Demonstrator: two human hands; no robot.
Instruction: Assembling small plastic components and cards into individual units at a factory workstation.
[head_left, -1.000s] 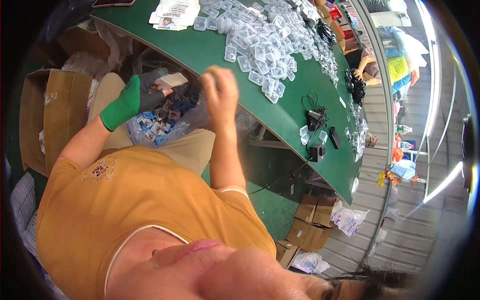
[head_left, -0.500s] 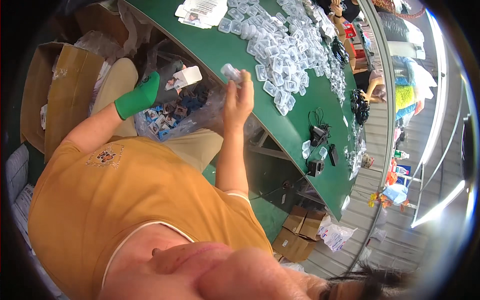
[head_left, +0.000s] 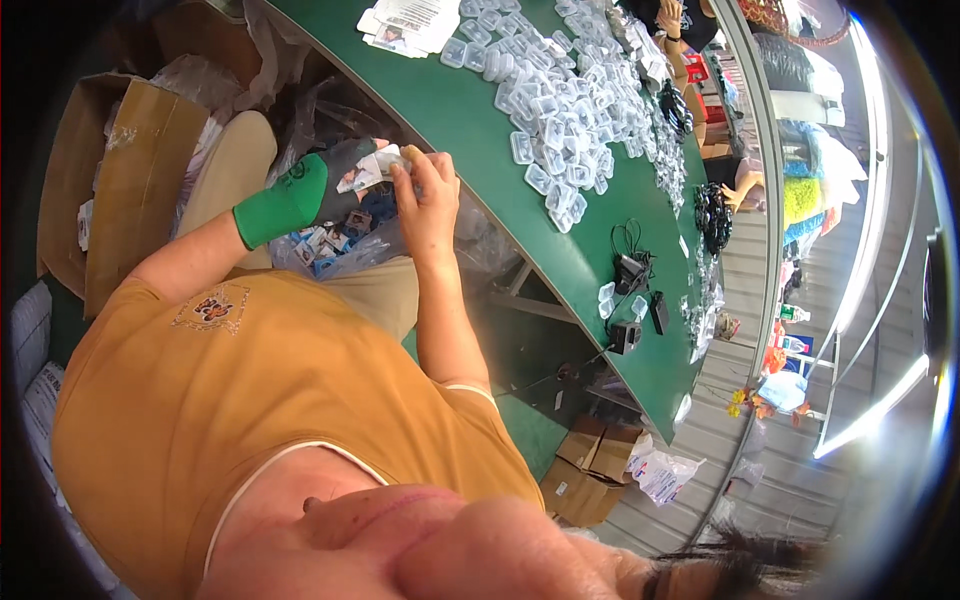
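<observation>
My left hand [head_left: 318, 190], in a green and grey glove, is closed around a small white printed carton [head_left: 362, 178]. Bare fingers of my right hand [head_left: 432, 200] pinch at the carton's end that faces the table. The small clear plastic case in that hand is mostly hidden by the fingers and now sits against the carton's end; how far inside it is, I cannot tell. Under both hands, a clear plastic bag [head_left: 385, 245] holds several small printed cartons [head_left: 325, 243]. A large heap of clear plastic cases [head_left: 560, 120] lies on the green table [head_left: 480, 170].
Flat white printed cartons [head_left: 410, 25] lie at the table's far edge. Black devices with cables [head_left: 630, 270] sit farther right. An open cardboard box [head_left: 145, 170] stands at the left, another cardboard box [head_left: 590, 470] under the table. Across the table a person's hand [head_left: 670, 18] shows.
My right hand has moved left from the table's edge, bringing the clear plastic case to the carton. The left hand still holds the carton, almost in place.
</observation>
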